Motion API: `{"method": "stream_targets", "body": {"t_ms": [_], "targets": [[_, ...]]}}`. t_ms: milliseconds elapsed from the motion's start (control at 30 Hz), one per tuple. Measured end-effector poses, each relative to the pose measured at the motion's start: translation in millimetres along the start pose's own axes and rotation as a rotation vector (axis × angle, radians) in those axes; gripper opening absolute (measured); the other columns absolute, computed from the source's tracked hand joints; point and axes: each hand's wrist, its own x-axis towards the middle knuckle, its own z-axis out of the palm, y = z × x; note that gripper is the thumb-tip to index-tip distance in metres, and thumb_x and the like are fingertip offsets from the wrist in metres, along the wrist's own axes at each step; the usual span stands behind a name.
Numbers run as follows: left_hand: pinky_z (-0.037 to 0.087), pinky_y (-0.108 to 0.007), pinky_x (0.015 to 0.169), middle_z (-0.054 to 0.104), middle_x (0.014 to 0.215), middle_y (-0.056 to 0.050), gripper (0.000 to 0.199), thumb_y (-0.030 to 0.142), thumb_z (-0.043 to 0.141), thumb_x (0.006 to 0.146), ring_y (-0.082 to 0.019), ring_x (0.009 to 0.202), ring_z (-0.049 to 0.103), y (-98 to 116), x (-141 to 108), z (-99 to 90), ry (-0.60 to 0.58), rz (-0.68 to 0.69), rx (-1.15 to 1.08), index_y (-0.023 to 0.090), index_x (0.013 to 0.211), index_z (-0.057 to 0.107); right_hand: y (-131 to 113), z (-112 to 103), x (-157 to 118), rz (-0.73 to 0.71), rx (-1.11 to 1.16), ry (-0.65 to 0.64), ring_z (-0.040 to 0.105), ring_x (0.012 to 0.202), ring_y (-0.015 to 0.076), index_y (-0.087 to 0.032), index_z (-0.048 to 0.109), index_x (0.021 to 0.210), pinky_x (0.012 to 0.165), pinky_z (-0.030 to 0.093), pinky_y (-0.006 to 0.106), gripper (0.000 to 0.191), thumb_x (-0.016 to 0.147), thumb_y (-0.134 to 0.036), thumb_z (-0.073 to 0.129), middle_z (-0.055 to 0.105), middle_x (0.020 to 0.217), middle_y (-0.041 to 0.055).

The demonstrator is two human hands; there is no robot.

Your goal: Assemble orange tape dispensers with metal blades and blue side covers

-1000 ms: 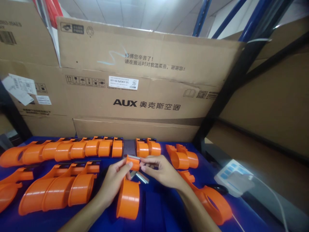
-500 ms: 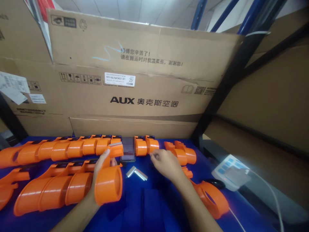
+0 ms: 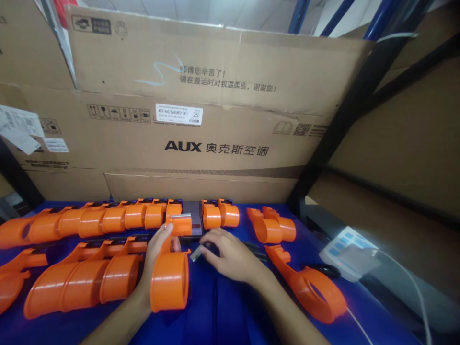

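My left hand (image 3: 158,251) is wrapped round the handle of an orange tape dispenser (image 3: 169,280), its wide ring hanging down and a silvery metal strip (image 3: 180,216) on its upper end. To the right, my right hand (image 3: 224,251) reaches down to the blue table with thumb and index finger around a small silvery metal piece (image 3: 196,254). The fingers partly hide this piece, and a second one seen earlier is hidden by the hand.
Orange dispensers (image 3: 89,222) line the back left, with a nearer row (image 3: 84,285) in front. More orange parts (image 3: 269,230) lie right, beside a single dispenser (image 3: 319,294). A phone (image 3: 193,213) lies behind my hands. A white device (image 3: 350,254) with a cable is far right, before a cardboard wall (image 3: 215,103).
My right hand has moved left and down onto the loose metal pieces. My left hand, with the dispenser, has shifted slightly right and down in the view.
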Motion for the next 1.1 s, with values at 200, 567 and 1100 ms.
{"method": "stream_targets", "body": {"t_ms": [200,567,1100], "targets": [[0.043,-0.024,0.051,0.060,0.056,0.001,0.044,0.059,0.075,0.076,-0.012,0.048,0.053,-11.4,-11.3,0.3,-0.107,0.110,0.213,0.019,0.064,0.060,-6.4,9.9,-0.7,-0.238,0.034,-0.078,0.054,0.104,0.0270,-0.028,0.062,0.137,0.093,0.044,0.043,0.043,0.095,-0.026,0.060,0.060,0.146,0.0076],[0.040,-0.022,0.052,0.059,0.054,0.003,0.037,0.054,0.074,0.079,-0.011,0.048,0.050,-14.8,-21.4,9.6,-0.226,0.125,0.279,0.019,0.080,0.065,6.0,10.6,4.9,-0.254,-0.021,-0.078,0.051,0.107,0.0267,-0.022,0.076,0.100,0.093,0.040,0.042,0.021,0.100,-0.029,0.056,0.068,0.111,0.0101],[0.040,-0.020,0.054,0.060,0.062,0.003,0.035,0.051,0.076,0.078,-0.011,0.053,0.050,-13.1,-33.2,15.3,-0.165,0.125,0.218,0.019,0.089,0.067,21.4,-0.2,5.7,-0.134,0.155,0.330,0.060,0.087,0.0216,-0.022,0.060,0.091,0.081,0.048,0.034,0.008,0.097,-0.021,0.056,0.066,0.093,0.0055]]}}
